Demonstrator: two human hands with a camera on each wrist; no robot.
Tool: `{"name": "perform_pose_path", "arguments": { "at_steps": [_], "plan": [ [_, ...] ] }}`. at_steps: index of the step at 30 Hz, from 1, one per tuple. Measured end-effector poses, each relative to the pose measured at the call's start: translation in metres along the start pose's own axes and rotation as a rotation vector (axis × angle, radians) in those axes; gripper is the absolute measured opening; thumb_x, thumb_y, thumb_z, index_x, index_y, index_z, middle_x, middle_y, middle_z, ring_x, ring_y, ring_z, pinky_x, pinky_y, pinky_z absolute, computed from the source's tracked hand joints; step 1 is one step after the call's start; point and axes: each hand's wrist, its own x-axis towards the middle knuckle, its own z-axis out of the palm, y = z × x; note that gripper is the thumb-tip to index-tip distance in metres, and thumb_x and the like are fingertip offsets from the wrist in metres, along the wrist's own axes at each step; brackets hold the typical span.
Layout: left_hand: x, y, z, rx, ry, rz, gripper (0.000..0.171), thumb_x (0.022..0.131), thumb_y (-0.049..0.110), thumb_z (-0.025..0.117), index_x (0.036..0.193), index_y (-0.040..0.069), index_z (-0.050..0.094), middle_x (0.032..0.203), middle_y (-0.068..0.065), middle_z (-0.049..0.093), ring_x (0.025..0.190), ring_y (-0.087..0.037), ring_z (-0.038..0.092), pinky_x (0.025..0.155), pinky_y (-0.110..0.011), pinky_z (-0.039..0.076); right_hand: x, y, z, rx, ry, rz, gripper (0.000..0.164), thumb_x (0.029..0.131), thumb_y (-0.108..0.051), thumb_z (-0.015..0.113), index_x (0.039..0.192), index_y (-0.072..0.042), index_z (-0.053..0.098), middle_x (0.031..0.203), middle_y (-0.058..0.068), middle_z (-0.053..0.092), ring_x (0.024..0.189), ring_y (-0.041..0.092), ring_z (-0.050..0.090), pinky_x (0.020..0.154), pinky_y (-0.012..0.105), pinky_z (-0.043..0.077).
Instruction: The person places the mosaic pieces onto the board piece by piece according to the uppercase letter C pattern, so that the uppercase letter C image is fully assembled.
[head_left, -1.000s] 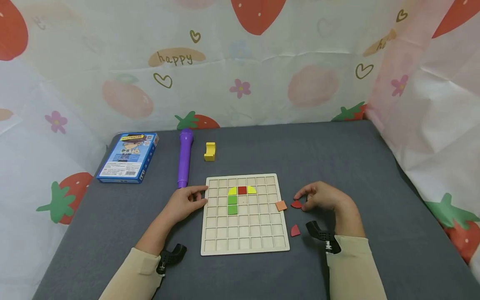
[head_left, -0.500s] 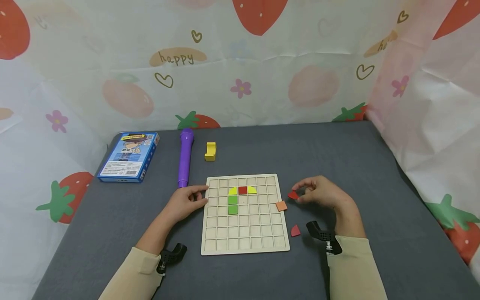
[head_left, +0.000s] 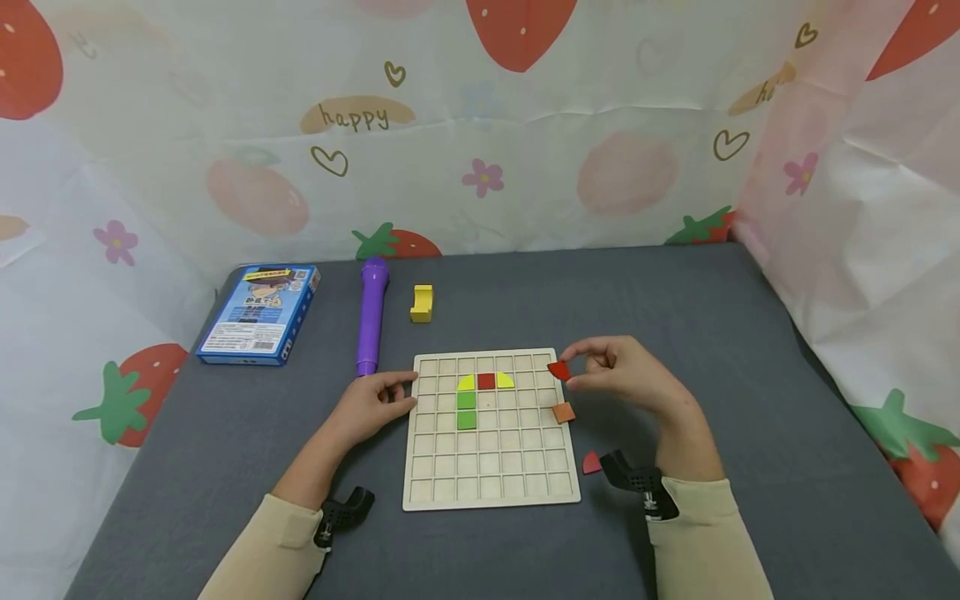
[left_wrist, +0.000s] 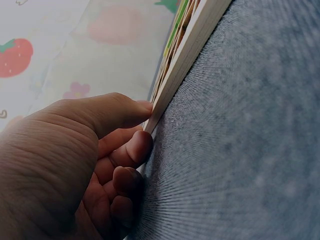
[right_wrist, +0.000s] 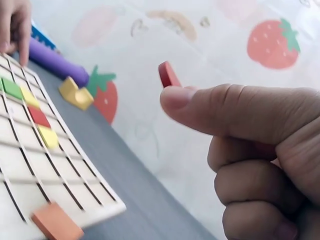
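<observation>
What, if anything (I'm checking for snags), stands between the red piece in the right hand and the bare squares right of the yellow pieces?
Nothing visible. The right hand pinches the red piece near the right edge of the board. The orange tile overlaps that edge lower in the head view, seemingly off the straight path.

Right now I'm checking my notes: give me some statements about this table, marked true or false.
1. The right hand holds a red piece. True.
2. The orange square lies wholly off the board. False: the orange square overlaps the board's right edge.
3. The yellow block is right of the purple stick. True.
4. The left hand holds the purple stick. False: the left hand touches the board's left edge.
5. Two green squares sit in adjoining cells. True.
6. The blue box is right of the board. False: the blue box is left of it.
</observation>
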Motion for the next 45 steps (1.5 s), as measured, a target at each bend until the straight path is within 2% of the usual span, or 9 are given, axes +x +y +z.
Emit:
{"name": "perform_pose_path", "arguments": {
  "at_steps": [12, 19, 24, 31, 37, 45],
  "plan": [
    [-0.001, -0.001, 0.000, 0.002, 0.001, 0.017, 0.039, 0.094, 0.016, 0.075, 0.130, 0.003, 0.070, 0.078, 0.001, 0.060, 0.063, -0.017, 0.049, 0.059, -0.030, 0.039, 0.016, -0.021, 0.045, 0.012, -0.101, -0.063, 0.028, 0.084, -0.009, 0.085, 0.111, -0.006, 0.075, 0.060, -0.001, 0.035, 0.051, 0.011, 0.026, 0.052, 0.027, 0.027],
    [0.000, -0.001, 0.000, -0.002, 0.002, 0.014, 0.039, 0.093, 0.016, 0.076, 0.130, 0.003, 0.070, 0.079, 0.000, 0.060, 0.063, -0.017, 0.049, 0.058, -0.030, 0.038, 0.026, -0.020, 0.074, -0.027, -0.186, -0.043, 0.026, 0.083, -0.008, 0.086, 0.108, -0.010, 0.076, 0.058, -0.002, 0.037, 0.050, 0.012, 0.030, 0.052, 0.026, 0.031],
    [0.000, 0.000, 0.000, -0.003, 0.004, 0.011, 0.039, 0.093, 0.016, 0.076, 0.130, 0.003, 0.070, 0.079, 0.000, 0.061, 0.063, -0.018, 0.049, 0.058, -0.030, 0.039, 0.032, -0.014, 0.095, -0.083, -0.209, -0.001, 0.026, 0.080, -0.010, 0.088, 0.102, -0.014, 0.076, 0.058, -0.003, 0.041, 0.052, 0.011, 0.033, 0.052, 0.027, 0.030],
    [0.000, -0.001, 0.000, 0.001, 0.002, 0.003, 0.039, 0.093, 0.016, 0.076, 0.130, 0.004, 0.070, 0.079, 0.000, 0.060, 0.063, -0.018, 0.049, 0.058, -0.030, 0.038, 0.037, -0.007, 0.121, -0.258, -0.220, -0.010, 0.024, 0.076, -0.012, 0.090, 0.095, -0.018, 0.076, 0.058, -0.005, 0.051, 0.053, 0.008, 0.045, 0.055, 0.027, 0.037],
    [-0.001, -0.001, 0.001, -0.002, 0.004, -0.001, 0.040, 0.094, 0.018, 0.076, 0.131, 0.004, 0.070, 0.079, 0.000, 0.060, 0.063, -0.018, 0.049, 0.059, -0.030, 0.038, 0.037, -0.007, 0.131, -0.361, -0.217, -0.012, 0.024, 0.075, -0.010, 0.090, 0.093, -0.018, 0.077, 0.058, -0.005, 0.055, 0.054, 0.008, 0.049, 0.055, 0.027, 0.040],
    [0.000, -0.001, 0.000, 0.005, 0.004, 0.004, 0.039, 0.093, 0.016, 0.076, 0.129, 0.003, 0.071, 0.079, 0.000, 0.060, 0.063, -0.017, 0.049, 0.059, -0.030, 0.039, 0.037, -0.006, 0.133, -0.352, -0.196, -0.014, 0.022, 0.076, -0.011, 0.090, 0.091, -0.018, 0.076, 0.057, -0.005, 0.054, 0.052, 0.008, 0.047, 0.054, 0.026, 0.039]
  ]
}}
